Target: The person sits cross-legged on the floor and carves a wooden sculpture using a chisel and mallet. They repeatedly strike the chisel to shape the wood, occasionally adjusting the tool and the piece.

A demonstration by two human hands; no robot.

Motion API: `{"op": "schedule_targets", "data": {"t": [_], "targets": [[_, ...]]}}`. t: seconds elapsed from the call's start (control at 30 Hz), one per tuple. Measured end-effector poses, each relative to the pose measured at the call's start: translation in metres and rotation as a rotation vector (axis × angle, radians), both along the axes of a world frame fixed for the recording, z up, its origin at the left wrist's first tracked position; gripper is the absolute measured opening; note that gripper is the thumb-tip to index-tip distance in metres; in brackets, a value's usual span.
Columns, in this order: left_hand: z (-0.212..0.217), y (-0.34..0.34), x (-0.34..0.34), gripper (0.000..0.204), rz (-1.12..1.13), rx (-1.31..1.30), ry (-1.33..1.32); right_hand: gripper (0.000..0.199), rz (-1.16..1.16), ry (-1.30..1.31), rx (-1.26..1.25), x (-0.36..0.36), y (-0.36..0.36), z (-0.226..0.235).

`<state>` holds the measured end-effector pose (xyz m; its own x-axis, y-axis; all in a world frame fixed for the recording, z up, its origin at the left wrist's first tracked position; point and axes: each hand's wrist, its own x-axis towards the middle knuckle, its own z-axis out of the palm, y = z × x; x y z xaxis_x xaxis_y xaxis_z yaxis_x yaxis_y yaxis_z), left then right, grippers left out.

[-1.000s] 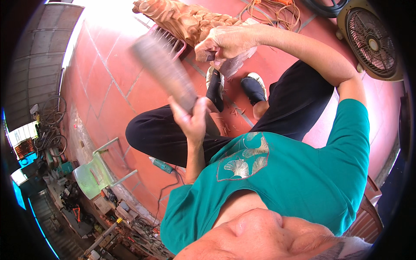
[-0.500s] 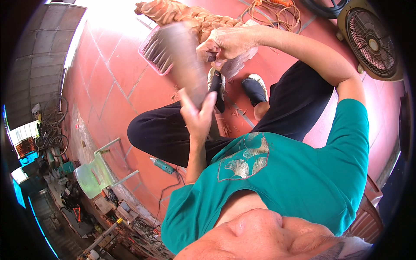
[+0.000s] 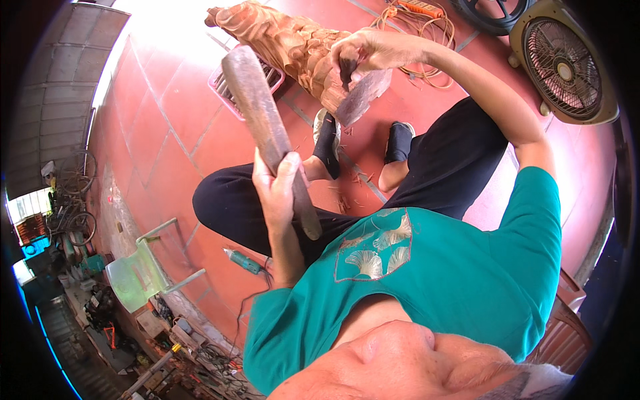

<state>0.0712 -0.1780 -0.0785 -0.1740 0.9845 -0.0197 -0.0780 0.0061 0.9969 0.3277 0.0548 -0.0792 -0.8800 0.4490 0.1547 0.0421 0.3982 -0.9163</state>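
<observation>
My left hand (image 3: 275, 193) is closed round the lower half of a long wooden mallet (image 3: 257, 100), a plain brown club tilted up and to the left, apart from the carving. My right hand (image 3: 377, 50) is closed on a short dark chisel (image 3: 347, 71), largely hidden by the fingers. It rests at the near end of a wood carving (image 3: 287, 40) with rippled, scale-like relief. That end finishes in a rough, greyish block (image 3: 363, 100) between my feet. The chisel's tip cannot be made out.
A pink basket (image 3: 220, 92) of slim tools stands left of the carving. Wood shavings (image 3: 343, 200) lie by my feet. A green power tool (image 3: 243, 261) with a cord is at left, near a pale green chair (image 3: 137, 273). A fan (image 3: 563, 70) and coiled orange cable (image 3: 443, 33) are at right.
The mallet, blurred and close to my right hand before, has swung left and back with my left hand. My right hand with the chisel has shifted slightly right along the carving.
</observation>
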Motion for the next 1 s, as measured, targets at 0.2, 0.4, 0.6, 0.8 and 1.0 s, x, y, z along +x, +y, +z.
{"op": "schedule_targets", "data": {"t": [0.2, 0.4, 0.6, 0.8, 1.0], "targets": [[0.067, 0.039, -0.032, 0.065, -0.21, 0.105, -0.047, 0.033, -0.53, 0.064, -0.417, 0.017, -0.025, -0.034], [0.134, 0.101, -0.041, 0.059, -0.364, 0.202, 0.281, 0.039, -0.738, 0.314, -0.631, 0.022, -0.046, -0.029], [0.13, 0.168, -0.02, 0.066, -0.401, 0.399, 0.738, 0.042, -0.859, 0.441, -0.551, 0.013, -0.058, -0.038], [0.116, 0.182, 0.004, 0.079, -0.45, 0.351, 0.983, 0.036, -0.903, 0.457, -0.434, -0.008, -0.064, -0.053], [0.106, 0.194, 0.007, 0.083, -0.487, 0.493, 0.977, 0.033, -0.987, 0.443, -0.38, -0.025, -0.075, -0.059]]}}
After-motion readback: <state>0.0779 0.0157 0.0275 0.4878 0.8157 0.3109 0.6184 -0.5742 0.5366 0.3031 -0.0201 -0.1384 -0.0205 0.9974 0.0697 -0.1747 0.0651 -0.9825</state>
